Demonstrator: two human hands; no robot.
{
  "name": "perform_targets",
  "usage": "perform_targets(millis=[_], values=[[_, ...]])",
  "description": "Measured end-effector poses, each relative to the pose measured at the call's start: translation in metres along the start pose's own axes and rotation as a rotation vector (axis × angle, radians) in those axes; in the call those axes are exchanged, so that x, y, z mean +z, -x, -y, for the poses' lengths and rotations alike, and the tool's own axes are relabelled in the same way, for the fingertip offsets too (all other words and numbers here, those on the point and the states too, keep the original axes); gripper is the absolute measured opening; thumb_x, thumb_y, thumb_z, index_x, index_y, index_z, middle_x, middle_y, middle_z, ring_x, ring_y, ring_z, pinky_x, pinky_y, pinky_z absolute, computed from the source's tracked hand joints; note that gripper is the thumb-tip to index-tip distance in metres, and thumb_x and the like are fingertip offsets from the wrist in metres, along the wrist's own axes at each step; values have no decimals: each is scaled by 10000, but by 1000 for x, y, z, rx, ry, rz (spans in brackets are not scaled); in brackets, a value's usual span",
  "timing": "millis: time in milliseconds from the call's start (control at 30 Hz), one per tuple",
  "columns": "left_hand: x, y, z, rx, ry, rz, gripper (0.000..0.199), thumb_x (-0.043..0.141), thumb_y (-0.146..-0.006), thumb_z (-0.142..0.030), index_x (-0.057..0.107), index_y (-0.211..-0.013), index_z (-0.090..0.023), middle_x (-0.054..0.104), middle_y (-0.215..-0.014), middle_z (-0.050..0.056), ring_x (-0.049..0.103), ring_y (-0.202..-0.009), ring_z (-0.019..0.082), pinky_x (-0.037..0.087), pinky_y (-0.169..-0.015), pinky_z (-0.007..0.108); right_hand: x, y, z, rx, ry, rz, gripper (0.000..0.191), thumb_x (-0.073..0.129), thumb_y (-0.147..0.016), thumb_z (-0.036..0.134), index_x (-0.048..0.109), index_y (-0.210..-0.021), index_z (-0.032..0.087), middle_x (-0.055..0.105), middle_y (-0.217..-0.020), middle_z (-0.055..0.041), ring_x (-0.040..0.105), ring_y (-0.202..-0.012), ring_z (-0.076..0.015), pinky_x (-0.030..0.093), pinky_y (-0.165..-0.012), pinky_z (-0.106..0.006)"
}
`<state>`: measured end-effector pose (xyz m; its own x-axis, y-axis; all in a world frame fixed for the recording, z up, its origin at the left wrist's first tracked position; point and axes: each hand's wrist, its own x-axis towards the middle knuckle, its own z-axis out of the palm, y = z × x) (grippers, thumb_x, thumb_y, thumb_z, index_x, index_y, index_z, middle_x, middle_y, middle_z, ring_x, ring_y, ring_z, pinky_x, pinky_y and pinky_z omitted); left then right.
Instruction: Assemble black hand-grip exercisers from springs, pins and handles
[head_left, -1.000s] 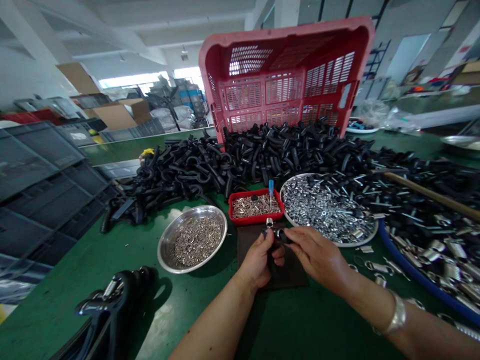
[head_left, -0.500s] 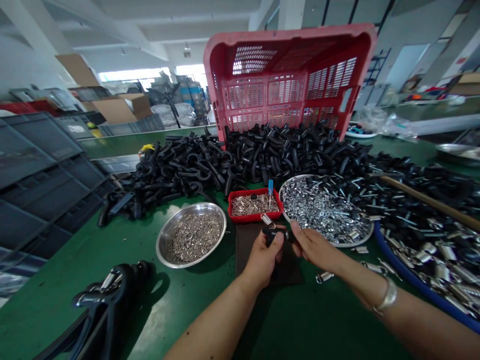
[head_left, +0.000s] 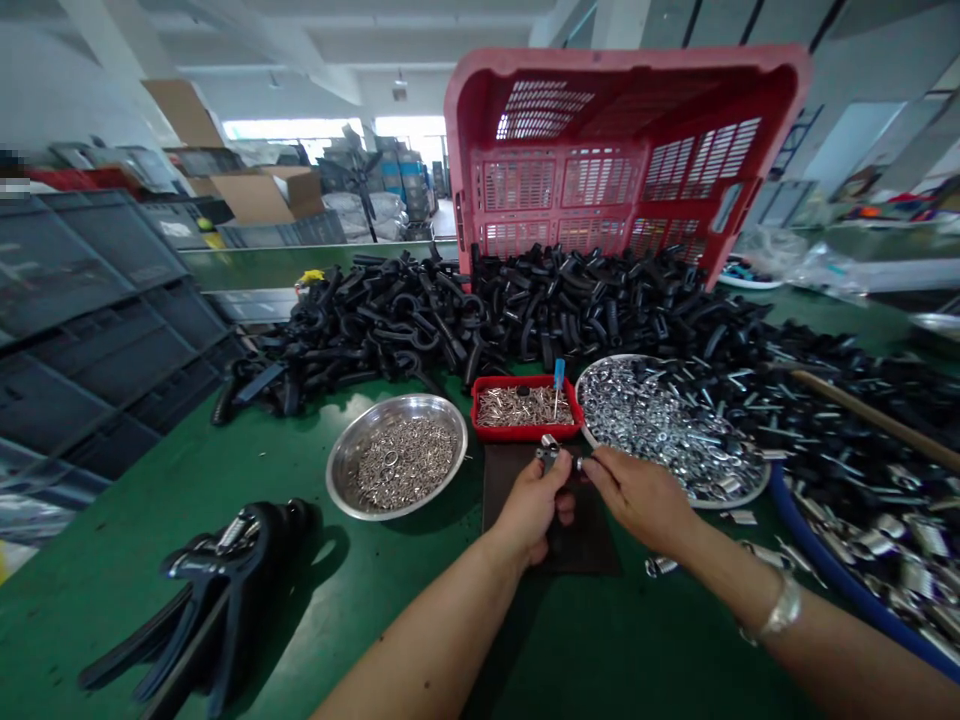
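Note:
My left hand (head_left: 531, 505) is closed around a small dark part with a metal spring (head_left: 550, 442) at its top end; the fingers cover most of the part. Close beside it on the right, my right hand (head_left: 637, 492) pinches a small shiny metal piece (head_left: 580, 464), too small to name. Both hands are above a dark mat (head_left: 504, 482) on the green table. Just beyond them stands a red tray (head_left: 486, 434) of small metal pins, with a blue-handled screwdriver (head_left: 559, 376) upright in it.
A steel bowl (head_left: 337, 478) of small metal parts stands left, a round tray (head_left: 720, 502) of metal pieces right. Assembled black clamps (head_left: 247, 570) lie front left. Black handles (head_left: 405, 325) are heaped before a tipped red crate (head_left: 630, 62). A blue-rimmed container (head_left: 814, 565) holds springs.
The view has swung slightly left, so the scene sits further right. My left hand has turned the dark part, whose black side shows less. My right fingers now show a shiny piece between them.

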<state>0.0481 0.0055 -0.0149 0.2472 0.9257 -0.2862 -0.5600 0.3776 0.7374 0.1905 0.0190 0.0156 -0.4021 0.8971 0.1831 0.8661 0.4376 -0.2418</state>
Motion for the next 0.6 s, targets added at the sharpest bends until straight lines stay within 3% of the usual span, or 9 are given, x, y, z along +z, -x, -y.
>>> perform_targets(millis=[67, 200, 333, 467, 500, 600], values=[[-1, 0, -1, -1, 1, -5, 455, 681, -605, -499, 422, -792, -174, 397, -617, -79, 300, -386, -4, 217, -359, 134, 0, 1, 1, 46, -41, 68, 586, 107, -906, 447, 597, -707, 193, 635, -662, -52, 593, -608, -161, 405, -548, -258], [-2, -1, -1, -32, -3, 15, 456, 676, -610, -501, 417, -791, -172, 429, -639, -67, 298, -385, -8, 207, -360, 131, -2, 3, 2, 35, 83, -64, 503, 237, -865, 520, 598, -920, 174, 651, -855, -102, 601, -773, -221, 408, -610, -296], [-3, -1, 0, -20, -44, 27, 458, 661, -619, -516, 427, -806, -170, 475, -670, -47, 292, -388, -6, 206, -361, 137, -5, 3, 5, 116, -74, 127, 587, 107, -895, 473, 589, -715, 189, 623, -657, -66, 581, -626, -175, 392, -572, -276], [-3, -1, 2, -2, -174, 26, 444, 610, -647, -549, 439, -810, -173, 446, -601, -66, 302, -389, 16, 242, -373, 155, -2, 8, 9, 174, -176, -3, 521, 251, -826, 587, 566, -800, 173, 608, -770, -101, 559, -699, -198, 384, -581, -291], [-3, -1, 1, 51, -271, 17, 441, 626, -635, -535, 453, -816, -172, 463, -600, -60, 335, -406, 27, 273, -390, 163, -1, 10, 10, 206, -263, 42, 558, 202, -832, 593, 556, -747, 171, 586, -689, -84, 541, -622, -174, 378, -540, -276], [-4, 3, -2, 280, -656, -27, 426, 714, -561, -440, 518, -817, -162, 568, -689, -14, 488, -559, 85, 387, -516, 198, 2, 14, 9, 278, -548, 351, 686, 19, -843, 586, 512, -595, 178, 452, -458, -5, 379, -375, -99, 314, -393, -233]])
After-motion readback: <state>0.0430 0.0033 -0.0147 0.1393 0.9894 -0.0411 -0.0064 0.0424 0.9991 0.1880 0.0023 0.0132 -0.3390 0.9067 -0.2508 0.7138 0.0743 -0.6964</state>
